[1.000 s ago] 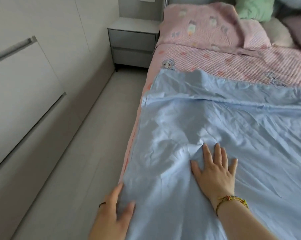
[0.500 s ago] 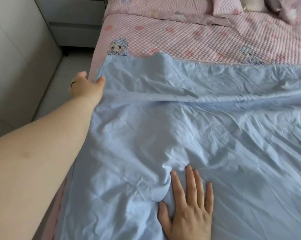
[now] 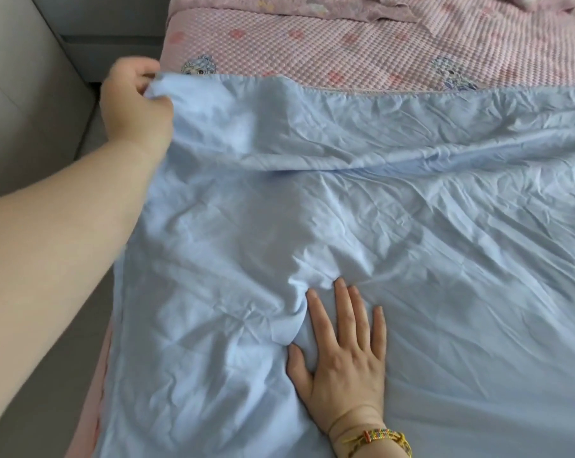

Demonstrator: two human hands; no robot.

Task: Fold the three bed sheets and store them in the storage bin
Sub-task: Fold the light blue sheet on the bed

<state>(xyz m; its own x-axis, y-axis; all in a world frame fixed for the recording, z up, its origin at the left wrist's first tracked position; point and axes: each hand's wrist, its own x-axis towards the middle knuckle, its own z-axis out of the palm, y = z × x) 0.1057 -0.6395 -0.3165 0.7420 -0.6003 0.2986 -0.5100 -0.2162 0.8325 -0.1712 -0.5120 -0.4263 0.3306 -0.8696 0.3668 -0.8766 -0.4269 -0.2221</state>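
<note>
— So where was the blue sheet [image 3: 345, 226] when you looked?

— Spread over the near part of the bed [image 3: 395, 38], rumpled. Its far hem lay on the pink quilted cover [image 3: 246, 44] and its left side hung over the bed's left edge. A band along the far hem looked doubled over on itself, though I couldn't tell how deep.

— And the hands?

— I had the left hand [image 3: 137, 100] at the sheet's far left corner, fingers and thumb curled round a bunch of cloth and lifting it off the cover. The right hand [image 3: 342, 358] lay flat near the middle of the sheet, fingers straight and slightly spread. It pressed the cloth down and gripped nothing. A beaded bracelet [image 3: 375, 438] sat on that wrist.

— How did you expect it to handle?

— Light, thin and limp, I judged. It creased wherever it was touched and would sag between any two holds. Corners and hems seemed the places to grip, with a flat palm pinning the rest. On that textured cover it would probably drag rather than glide.

— And around it?

— A cartoon figure [image 3: 198, 66] was printed on the cover just beyond the hem. Grey floor [image 3: 58, 418] ran along the bed's left edge, with a pale cabinet front [image 3: 12, 110] beyond it. No bin and no other sheets showed.
</note>
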